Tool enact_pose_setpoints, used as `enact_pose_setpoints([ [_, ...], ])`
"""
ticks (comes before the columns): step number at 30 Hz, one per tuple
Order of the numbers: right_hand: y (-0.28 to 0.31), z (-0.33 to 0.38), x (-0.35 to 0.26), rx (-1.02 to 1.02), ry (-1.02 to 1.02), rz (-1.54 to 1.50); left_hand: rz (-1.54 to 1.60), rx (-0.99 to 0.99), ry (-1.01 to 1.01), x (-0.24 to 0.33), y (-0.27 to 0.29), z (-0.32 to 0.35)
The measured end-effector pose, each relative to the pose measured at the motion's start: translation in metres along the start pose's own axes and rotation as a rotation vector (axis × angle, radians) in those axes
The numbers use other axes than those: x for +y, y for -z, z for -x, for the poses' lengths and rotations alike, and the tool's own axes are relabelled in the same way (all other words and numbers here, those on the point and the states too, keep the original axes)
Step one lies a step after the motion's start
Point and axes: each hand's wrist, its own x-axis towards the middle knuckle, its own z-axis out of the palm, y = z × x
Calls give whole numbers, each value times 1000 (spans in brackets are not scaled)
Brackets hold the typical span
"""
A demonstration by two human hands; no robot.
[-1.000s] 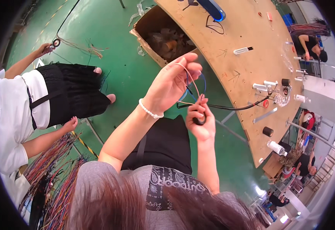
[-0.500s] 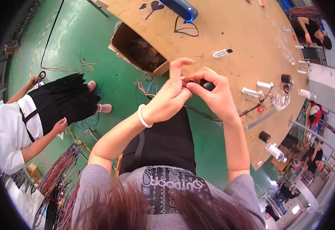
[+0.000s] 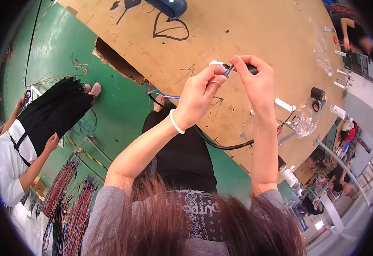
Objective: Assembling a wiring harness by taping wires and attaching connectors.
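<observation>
My left hand (image 3: 196,97) is closed, pinching a few thin blue wires (image 3: 227,71) between thumb and fingertips. Close beside it, my right hand (image 3: 258,83) curls around a black roll of tape (image 3: 251,69). The thumb and index finger of that hand meet at the wires' upper end. Both hands are raised over the table. Lower down, a black cable (image 3: 224,147) sags from below my left wrist toward my right forearm. More blue and pink wires (image 3: 165,95) stick out left of my left wrist.
The wooden table (image 3: 254,38) carries a dark blue cylindrical device (image 3: 173,7), a white clip (image 3: 284,104), black tape rolls (image 3: 317,94) and crumpled clear plastic (image 3: 306,124). A cardboard box (image 3: 114,64) stands against its left edge. Another person (image 3: 7,158) is at the left, near hanging wire bundles (image 3: 79,217).
Both hands have moved forward over the table, and the blue wires now show between them. My left fingers have closed in. The whole view has shifted, with the box now more hidden under the table.
</observation>
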Motion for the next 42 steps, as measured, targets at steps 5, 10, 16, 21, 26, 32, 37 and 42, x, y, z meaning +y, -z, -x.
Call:
enact_pose_setpoints([
  [5, 0, -11, 9, -34, -104, 18, -49, 17, 92, -9, -5, -6],
  [10, -2, -9, 6, -53, -88, 68, -200, 19, 21, -10, -2, -4],
  [16, -4, -4, 10, 86, -2, 195, -710, 201, -486, -14, 14, -13],
  [21, 15, 52, -8, 104, -96, 98, -842, 36, -934, 11, 44, 38],
  [26, -4, 20, -20, -703, -318, -273, -748, -519, -1410, 20, 30, 1],
  [32, 7, 23, -13, -630, -412, -325, -831, -653, -1523, 26, 36, -16],
  [37, 13, 27, -16, -562, -477, -377, -1063, -307, -1672, 15, 25, -34],
  [42, 25, 25, -22, -500, -255, -249, -1138, -409, -1594, 12, 27, -38],
])
